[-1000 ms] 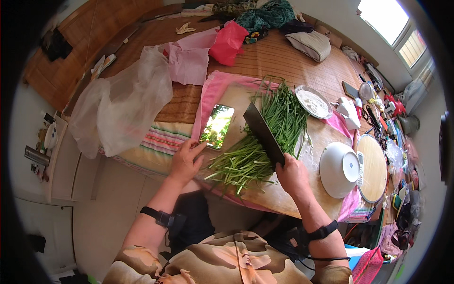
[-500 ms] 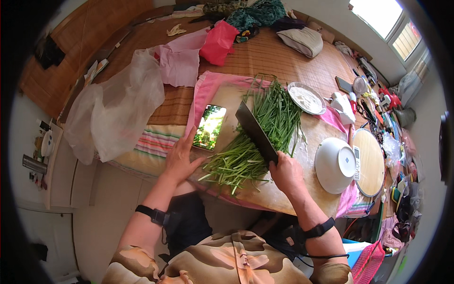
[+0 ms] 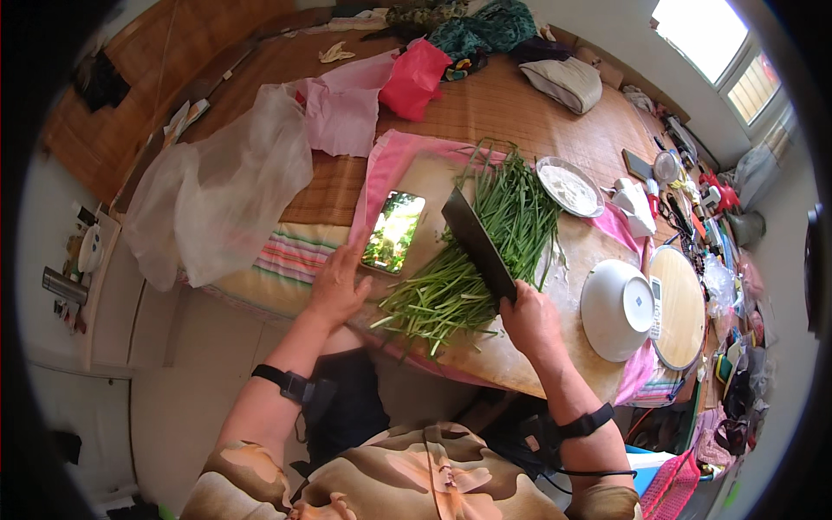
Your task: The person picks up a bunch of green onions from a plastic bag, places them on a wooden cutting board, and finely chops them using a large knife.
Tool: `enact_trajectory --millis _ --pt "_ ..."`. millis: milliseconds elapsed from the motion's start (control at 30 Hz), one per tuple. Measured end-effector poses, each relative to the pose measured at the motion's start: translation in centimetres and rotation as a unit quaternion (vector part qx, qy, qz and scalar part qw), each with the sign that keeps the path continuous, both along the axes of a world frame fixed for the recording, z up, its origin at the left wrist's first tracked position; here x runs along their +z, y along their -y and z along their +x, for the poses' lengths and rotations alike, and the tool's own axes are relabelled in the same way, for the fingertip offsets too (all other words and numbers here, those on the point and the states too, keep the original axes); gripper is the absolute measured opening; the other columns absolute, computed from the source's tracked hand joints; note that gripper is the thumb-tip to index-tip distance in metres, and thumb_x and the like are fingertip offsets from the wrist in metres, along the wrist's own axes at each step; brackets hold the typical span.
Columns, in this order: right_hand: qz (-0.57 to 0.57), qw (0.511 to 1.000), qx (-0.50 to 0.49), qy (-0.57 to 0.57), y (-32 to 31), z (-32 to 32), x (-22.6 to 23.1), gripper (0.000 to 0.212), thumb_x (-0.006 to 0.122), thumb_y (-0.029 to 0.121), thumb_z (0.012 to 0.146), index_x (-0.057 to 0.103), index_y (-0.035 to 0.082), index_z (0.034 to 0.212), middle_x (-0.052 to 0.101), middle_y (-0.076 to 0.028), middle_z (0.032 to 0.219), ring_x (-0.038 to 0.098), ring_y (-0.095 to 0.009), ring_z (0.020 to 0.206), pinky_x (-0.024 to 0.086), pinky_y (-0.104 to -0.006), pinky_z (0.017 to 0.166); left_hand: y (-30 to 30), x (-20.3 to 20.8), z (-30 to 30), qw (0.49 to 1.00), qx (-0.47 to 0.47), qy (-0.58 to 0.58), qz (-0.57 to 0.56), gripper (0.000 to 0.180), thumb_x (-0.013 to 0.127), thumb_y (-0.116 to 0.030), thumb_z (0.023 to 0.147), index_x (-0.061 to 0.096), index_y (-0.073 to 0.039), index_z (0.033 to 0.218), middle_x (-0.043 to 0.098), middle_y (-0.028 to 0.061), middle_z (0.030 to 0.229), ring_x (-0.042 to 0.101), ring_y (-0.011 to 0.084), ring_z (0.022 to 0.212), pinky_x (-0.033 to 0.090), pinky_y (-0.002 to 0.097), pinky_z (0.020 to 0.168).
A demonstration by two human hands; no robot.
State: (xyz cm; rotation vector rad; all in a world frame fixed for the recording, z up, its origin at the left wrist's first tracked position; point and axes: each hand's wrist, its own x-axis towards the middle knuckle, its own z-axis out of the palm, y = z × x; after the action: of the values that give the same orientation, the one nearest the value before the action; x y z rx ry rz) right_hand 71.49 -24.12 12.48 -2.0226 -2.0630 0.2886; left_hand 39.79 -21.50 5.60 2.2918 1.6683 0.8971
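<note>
No lettering is legible; the white bowl point(image 3: 614, 312) bears a small mark point(image 3: 640, 302).

red plastic bag point(image 3: 416, 82), rumpled teal cloth point(image 3: 496, 26), bright window point(image 3: 704, 39)

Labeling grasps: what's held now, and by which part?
Right hand: cleaver, gripped at its handle end. Left hand: holds nothing, open beside the phone.

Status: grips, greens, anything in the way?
Right grip shut on cleaver. Left grip open, nothing held, by the phone. Greens loosely bunched, cleaver slanting across them. Phone and upturned bowl flank the greens.
</note>
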Motion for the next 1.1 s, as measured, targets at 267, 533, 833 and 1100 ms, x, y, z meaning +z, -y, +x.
enact_trajectory --millis 267,533,833,1100 --pt "-0.021 1.000 -0.008 0.003 -0.1 0.2 0.4 0.019 0.061 0.023 0.082 0.058 0.005 0.088 0.065 -0.017 0.075 0.063 -0.037 0.071 0.050 -0.0475 0.064 1.0 0.3 -1.1 0.998 -0.064 -0.008 0.020 0.072 0.059 -0.005 0.074 0.041 -0.022 0.142 0.054 0.0161 0.115 0.053 0.0339 0.104 0.045 0.0422 0.091" --pt "-0.006 1.000 -0.007 0.013 0.1 0.3 -0.1 0.021 0.060 0.025 0.083 0.059 0.005 0.090 0.065 -0.017 0.075 0.063 -0.037 0.072 0.050 -0.0479 0.065 -1.4 1.4 -0.1 0.991 -0.064 -0.073 -0.089 0.069 0.052 -0.004 0.075 0.043 -0.023 0.141 0.051 0.0155 0.126 0.054 0.0341 0.108 0.048 0.0417 0.090" --pt "-0.019 1.000 -0.016 -0.013 0.1 0.3 0.7 0.019 0.061 0.023 0.083 0.058 0.004 0.088 0.065 -0.019 0.074 0.063 -0.038 0.071 0.051 -0.0482 0.065 -0.2 1.2 -0.4 0.998 -0.033 0.019 -0.042 0.082 0.048 0.000 0.072 0.023 -0.019 0.148 0.055 0.0186 0.126 0.055 0.0361 0.111 0.047 0.0441 0.090" --pt "-0.029 1.000 -0.009 0.010 0.0 0.1 0.7 0.020 0.060 0.024 0.083 0.059 0.005 0.090 0.065 -0.017 0.076 0.063 -0.037 0.073 0.050 -0.0470 0.066 1.2 0.8 -1.0 0.998 -0.051 0.021 -0.020 0.076 0.049 0.003 0.071 0.038 -0.019 0.143 0.056 0.0168 0.124 0.054 0.0350 0.112 0.045 0.0419 0.095"
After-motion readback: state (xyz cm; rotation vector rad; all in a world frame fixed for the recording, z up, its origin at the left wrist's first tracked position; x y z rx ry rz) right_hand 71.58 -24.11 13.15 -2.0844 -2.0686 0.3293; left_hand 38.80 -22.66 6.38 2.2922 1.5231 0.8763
